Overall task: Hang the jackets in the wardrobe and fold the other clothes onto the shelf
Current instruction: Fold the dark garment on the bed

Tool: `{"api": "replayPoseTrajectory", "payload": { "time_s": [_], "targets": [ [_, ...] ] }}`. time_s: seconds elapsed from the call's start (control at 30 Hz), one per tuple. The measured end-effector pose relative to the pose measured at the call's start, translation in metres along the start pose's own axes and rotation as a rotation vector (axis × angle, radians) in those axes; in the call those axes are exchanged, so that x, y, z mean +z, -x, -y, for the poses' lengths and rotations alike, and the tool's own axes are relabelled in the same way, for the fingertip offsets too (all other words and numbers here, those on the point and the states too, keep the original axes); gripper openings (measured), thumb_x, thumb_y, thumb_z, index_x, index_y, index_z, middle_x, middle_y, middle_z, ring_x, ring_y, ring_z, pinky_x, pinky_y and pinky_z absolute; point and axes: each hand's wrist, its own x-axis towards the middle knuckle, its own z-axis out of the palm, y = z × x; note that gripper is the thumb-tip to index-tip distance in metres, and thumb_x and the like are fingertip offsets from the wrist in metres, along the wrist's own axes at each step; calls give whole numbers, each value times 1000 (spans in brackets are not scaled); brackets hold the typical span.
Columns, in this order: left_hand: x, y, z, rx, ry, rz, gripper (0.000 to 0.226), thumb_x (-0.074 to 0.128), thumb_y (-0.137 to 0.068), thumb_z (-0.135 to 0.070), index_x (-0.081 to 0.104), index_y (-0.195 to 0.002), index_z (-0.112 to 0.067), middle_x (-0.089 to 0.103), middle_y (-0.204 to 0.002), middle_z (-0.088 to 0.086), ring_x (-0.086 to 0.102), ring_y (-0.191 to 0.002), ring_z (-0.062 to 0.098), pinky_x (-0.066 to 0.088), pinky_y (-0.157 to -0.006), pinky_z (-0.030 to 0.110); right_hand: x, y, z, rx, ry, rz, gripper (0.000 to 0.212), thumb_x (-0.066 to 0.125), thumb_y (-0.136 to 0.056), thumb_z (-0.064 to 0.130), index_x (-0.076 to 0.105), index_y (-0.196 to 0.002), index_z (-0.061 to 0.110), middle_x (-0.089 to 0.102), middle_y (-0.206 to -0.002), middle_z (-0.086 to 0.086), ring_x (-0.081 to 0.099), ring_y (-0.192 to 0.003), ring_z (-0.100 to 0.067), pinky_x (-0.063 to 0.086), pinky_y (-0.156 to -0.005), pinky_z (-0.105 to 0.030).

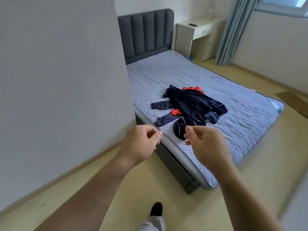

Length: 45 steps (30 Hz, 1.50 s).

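A heap of dark navy clothes (193, 105) lies on the bed's blue-grey mattress (241, 117), near its left front edge. Red-orange fabric (193, 88) shows at the back of the heap and between two navy sleeves on its left. My left hand (141, 144) hovers in front of the mattress edge, fingers loosely curled, holding nothing. My right hand (203, 142) hangs over the near corner of the mattress, just short of the heap, fingers loosely curled and empty. No wardrobe or shelf is in view.
A white wall (58, 80) stands close on the left. The dark grey headboard (146, 32) is at the back, a white desk (198, 35) and a blue curtain (233, 30) beyond. My foot (155, 209) is on the wooden floor.
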Motion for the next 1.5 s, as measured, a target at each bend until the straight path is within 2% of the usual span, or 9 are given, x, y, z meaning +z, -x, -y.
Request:
{"api": "replayPoseTrajectory", "payload": {
  "time_s": [0.3, 0.47, 0.6, 0.83, 1.0, 1.1, 1.2, 1.3, 1.5],
  "targets": [
    [146, -180, -18, -57, 16, 199, 21, 64, -93, -33, 69, -74, -24, 73, -69, -10, 69, -56, 8, 55, -62, 27, -57, -144, -119, 143, 128, 43, 45, 49, -103, 38, 66, -83, 1, 69, -75, -16, 68, -75, -32, 56, -68, -46],
    [220, -274, -35, -114, -76, 311, 17, 64, -94, -29, 69, -79, -22, 73, -70, -8, 68, -54, 3, 39, -47, 9, -100, -218, -177, 232, 187, 56, 48, 48, -104, 36, 60, -75, 0, 63, -66, -16, 68, -76, -31, 52, -63, -41],
    [271, -334, -32, -213, -155, 397, 10, 63, -91, -31, 69, -86, -24, 73, -77, -8, 69, -59, 3, 55, -66, 27, -117, -273, -224, 246, 207, 72, 45, 47, -105, 35, 68, -91, -3, 68, -75, -18, 63, -70, -33, 52, -64, -43],
    [389, -412, 24, -512, -218, 376, 9, 65, -92, -30, 62, -88, -23, 73, -96, 1, 72, -89, 24, 57, -89, 40, -97, -376, -347, 292, 212, 291, 41, 41, -105, 26, 51, -74, 2, 48, -59, -9, 39, -54, -18, 30, -52, -36],
    [480, -440, 72, -842, -227, 299, 37, 61, -94, -27, 48, -127, -17, 68, -111, 11, 68, -97, 29, 54, -74, 35, -51, -447, -456, 342, 158, 606, 42, 35, -108, 31, 54, -142, 16, 69, -119, -5, 62, -108, -27, 52, -86, -38],
    [534, -452, 101, -1019, -225, 363, 51, 64, -94, -29, 42, -137, -17, 66, -119, 16, 68, -103, 34, 57, -77, 37, -23, -482, -521, 341, 180, 705, 46, 33, -108, 32, 42, -151, 20, 68, -125, -8, 63, -101, -26, 49, -78, -35],
    [577, -476, 129, -1082, -177, 380, 60, 69, -92, -34, 41, -144, -27, 57, -132, 12, 67, -105, 36, 59, -87, 46, 9, -506, -575, 367, 204, 791, 47, 31, -109, 32, 37, -154, 21, 65, -126, -9, 63, -84, -22, 44, -65, -31],
    [611, -507, 166, -1079, -239, 360, 60, 71, -88, -39, 45, -142, -36, 35, -150, 9, 63, -97, 26, 53, -77, 33, 37, -519, -616, 353, 211, 882, 45, 30, -109, 31, 36, -152, 19, 66, -119, -11, 58, -77, -20, 38, -54, -30],
    [647, -554, 248, -1233, -215, 157, 78, 76, -88, -27, 36, -155, -37, -25, -166, 6, 24, -152, 25, 40, -110, 34, 76, -518, -670, 355, 191, 971, 48, 32, -109, 32, 31, -155, 19, 65, -117, -13, 58, -78, -20, 35, -52, -28]
  ]
}}
